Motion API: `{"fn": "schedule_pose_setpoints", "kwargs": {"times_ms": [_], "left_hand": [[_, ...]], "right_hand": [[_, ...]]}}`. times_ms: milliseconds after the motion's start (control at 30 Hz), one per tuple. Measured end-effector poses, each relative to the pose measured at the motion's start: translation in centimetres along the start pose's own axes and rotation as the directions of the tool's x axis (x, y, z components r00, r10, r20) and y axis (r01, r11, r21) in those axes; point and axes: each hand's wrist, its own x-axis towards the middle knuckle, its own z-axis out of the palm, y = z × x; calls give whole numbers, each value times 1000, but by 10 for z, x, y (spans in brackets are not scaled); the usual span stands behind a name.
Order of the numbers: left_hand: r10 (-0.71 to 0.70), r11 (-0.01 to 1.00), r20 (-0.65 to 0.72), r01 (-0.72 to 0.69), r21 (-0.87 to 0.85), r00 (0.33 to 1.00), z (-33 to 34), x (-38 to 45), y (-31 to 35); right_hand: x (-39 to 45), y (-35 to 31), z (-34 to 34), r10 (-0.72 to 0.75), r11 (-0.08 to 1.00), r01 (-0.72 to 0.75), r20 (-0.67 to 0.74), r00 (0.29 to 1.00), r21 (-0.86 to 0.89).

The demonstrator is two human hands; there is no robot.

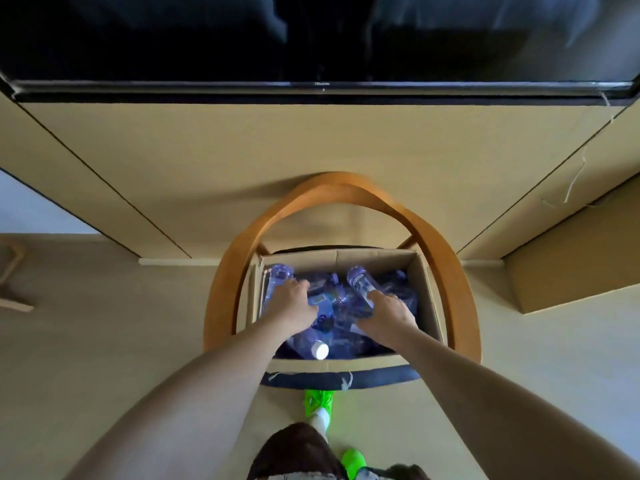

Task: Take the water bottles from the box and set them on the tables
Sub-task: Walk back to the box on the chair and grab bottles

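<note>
A wooden chair (446, 271) with a curved back stands against a beige wall panel (311, 150), under a dark television screen (311, 39). An open cardboard box (427, 289) sits on its seat (dark cushion edge showing at the front). The box is full of clear blue-tinted water bottles (332, 306), most lying flat, one white cap (320, 350) facing up. Both hands are in the box: the left hand (294, 303) grasps a bottle (277, 277) at the left wall, the right hand (389, 311) grasps another bottle (362, 284) further right.
</note>
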Motion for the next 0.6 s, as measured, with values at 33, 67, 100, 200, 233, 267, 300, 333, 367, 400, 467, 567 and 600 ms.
{"fn": "schedule_pose_setpoints", "kwargs": {"times_ms": [33, 67, 100, 200, 233, 267, 300, 333, 367, 400, 467, 567, 600], "left_hand": [[-14, 1000, 9, 14, 10, 1000, 1, 12, -5], [-31, 999, 8, 31, 24, 999, 3, 22, -10], [-56, 998, 3, 55, 44, 998, 5, 31, -15], [-185, 981, -14, 185, 55, 983, 13, 55, -27], [-237, 971, -10, 237, 18, 972, 15, 62, -30], [-278, 960, -5, 277, -23, 961, 18, 68, -33], [-308, 950, 0, 308, -53, 951, 20, 73, -35], [-329, 942, 0, 328, -66, 944, 23, 78, -37], [-340, 939, -5, 339, -62, 940, 26, 83, -39], [-346, 937, -10, 345, -47, 938, 29, 87, -39], [-350, 937, -8, 350, -19, 937, 34, 95, -42], [-353, 935, -11, 353, 22, 935, 41, 101, -46], [-348, 936, -22, 348, 49, 937, 43, 101, -48]], "right_hand": [[12, -2, 1, 17, 1000, -17, 12, 1000, -2], [23, -4, 2, 32, 999, -32, 22, 999, -7], [33, -5, 5, 47, 999, -46, 28, 999, -20], [60, -10, 13, 74, 992, -74, -2, 997, -102], [68, -11, 15, 84, 987, -87, -21, 996, -136], [76, -11, 18, 104, 981, -108, -34, 994, -164], [82, -11, 21, 133, 974, -137, -38, 990, -180], [89, -10, 25, 165, 968, -169, -34, 986, -183], [94, -10, 28, 195, 963, -197, -30, 980, -181], [99, -10, 33, 218, 958, -220, -30, 975, -184], [109, -11, 41, 248, 945, -251, -40, 968, -208], [119, -12, 51, 267, 921, -273, -61, 962, -277], [121, -10, 54, 260, 913, -268, -66, 963, -308]]}}
